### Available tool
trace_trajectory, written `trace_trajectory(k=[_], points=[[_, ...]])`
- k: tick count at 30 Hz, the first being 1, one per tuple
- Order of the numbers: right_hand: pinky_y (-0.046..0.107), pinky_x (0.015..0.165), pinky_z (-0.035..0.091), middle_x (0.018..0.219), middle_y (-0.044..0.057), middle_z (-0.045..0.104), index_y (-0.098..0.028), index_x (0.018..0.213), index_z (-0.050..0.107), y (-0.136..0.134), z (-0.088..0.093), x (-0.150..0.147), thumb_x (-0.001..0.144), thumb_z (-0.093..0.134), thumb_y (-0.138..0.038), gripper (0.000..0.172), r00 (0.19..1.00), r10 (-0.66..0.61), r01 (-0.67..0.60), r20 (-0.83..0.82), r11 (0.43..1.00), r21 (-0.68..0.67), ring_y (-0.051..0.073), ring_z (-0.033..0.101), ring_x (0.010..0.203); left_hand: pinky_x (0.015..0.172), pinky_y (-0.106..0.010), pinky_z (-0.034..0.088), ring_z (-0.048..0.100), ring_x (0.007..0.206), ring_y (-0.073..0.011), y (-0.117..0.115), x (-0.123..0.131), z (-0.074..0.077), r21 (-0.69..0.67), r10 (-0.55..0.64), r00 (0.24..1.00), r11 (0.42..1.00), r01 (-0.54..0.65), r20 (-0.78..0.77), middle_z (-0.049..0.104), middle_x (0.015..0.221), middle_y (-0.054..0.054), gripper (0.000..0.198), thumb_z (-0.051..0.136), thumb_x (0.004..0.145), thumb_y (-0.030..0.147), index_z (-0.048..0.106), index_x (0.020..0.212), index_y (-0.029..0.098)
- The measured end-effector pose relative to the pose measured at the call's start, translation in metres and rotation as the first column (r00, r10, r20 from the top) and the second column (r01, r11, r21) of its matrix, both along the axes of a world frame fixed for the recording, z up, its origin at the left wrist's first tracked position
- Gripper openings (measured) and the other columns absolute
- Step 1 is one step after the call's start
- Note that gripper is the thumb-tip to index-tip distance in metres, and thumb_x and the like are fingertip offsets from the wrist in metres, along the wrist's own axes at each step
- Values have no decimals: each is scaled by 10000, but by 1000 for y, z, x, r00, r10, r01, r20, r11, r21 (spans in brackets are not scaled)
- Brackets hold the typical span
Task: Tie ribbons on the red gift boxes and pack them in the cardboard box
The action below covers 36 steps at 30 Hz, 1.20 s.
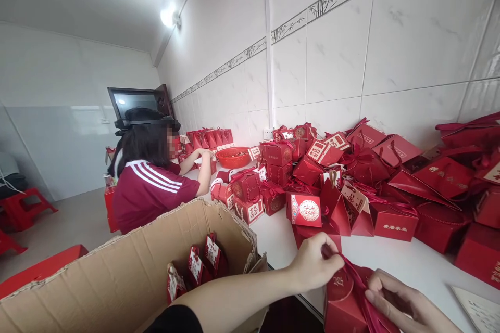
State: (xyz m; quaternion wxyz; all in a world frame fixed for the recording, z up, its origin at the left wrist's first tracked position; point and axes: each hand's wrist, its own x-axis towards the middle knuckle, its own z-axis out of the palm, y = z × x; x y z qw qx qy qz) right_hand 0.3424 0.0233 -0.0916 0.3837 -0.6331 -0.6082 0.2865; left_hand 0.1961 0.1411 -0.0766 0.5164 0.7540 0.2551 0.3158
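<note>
A red gift box with gold lettering stands at the near edge of the white table, its lower part cut off by the frame. A dark red ribbon runs over its top. My left hand reaches in from the left, thumb and forefinger pinching the ribbon's upper end. On the box's right side, my right hand has its fingers closed on the same ribbon lower down. Just behind the box lies a small red box with a round cream emblem.
Red gift boxes are heaped along the tiled wall. A cardboard carton with several small red boxes inside stands to my left. Beyond it, a person in a maroon shirt works near an orange-red basin. A printed card lies at right.
</note>
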Motion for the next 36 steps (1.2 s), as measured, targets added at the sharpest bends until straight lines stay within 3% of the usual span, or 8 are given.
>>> trace_trajectory(k=[7,11,15,22,28,31,36], points=[[258,611,361,675,0,473,-201,659,434,-4,25,-18,846,442,-394,269,1000,4,-7,26,994,109,148,442,636,527,-218,397,501,478,-100,5,1,7,-209,109,972,976,-65,209,494,486,61,33,470,707,170,451,681,177],[256,614,321,693,-14,455,-188,636,444,-3,23,-20,797,559,-380,276,974,7,31,-224,986,165,130,407,633,596,-209,424,544,578,-88,17,2,14,-330,205,929,939,-98,307,548,641,52,105,475,729,287,444,741,187],[255,612,301,698,-20,463,-186,639,455,-3,20,-17,770,606,-399,292,922,22,58,-386,979,194,129,403,648,592,-227,436,535,555,-94,27,-2,22,-391,250,902,915,-101,352,556,626,42,182,534,689,337,447,725,181],[248,587,291,721,-31,458,-211,720,488,-8,13,-8,763,626,-401,239,822,21,153,-569,954,257,106,374,607,510,-222,384,466,481,-90,38,-6,20,-243,249,923,953,-180,294,508,531,43,113,501,670,276,454,675,173],[246,542,283,731,-38,488,-198,722,512,-11,10,-11,706,691,-347,234,586,175,246,-791,892,380,46,314,472,589,-248,418,516,573,-114,40,-5,14,-132,219,956,972,-195,198,495,614,45,110,505,660,237,407,682,193],[236,512,267,663,-51,476,-198,720,524,-14,20,-12,720,686,-328,207,602,220,278,-768,843,460,37,297,439,631,-265,413,523,633,-128,40,-8,8,-9,160,982,987,-160,98,520,712,25,127,534,647,200,448,741,190],[234,495,291,649,-50,472,-191,711,557,-22,42,-6,730,682,-296,164,724,158,340,-672,765,547,34,333,437,654,-295,405,545,665,-165,37,-12,2,234,46,959,972,21,-279,552,745,8,180,475,713,177,459,891,198]])
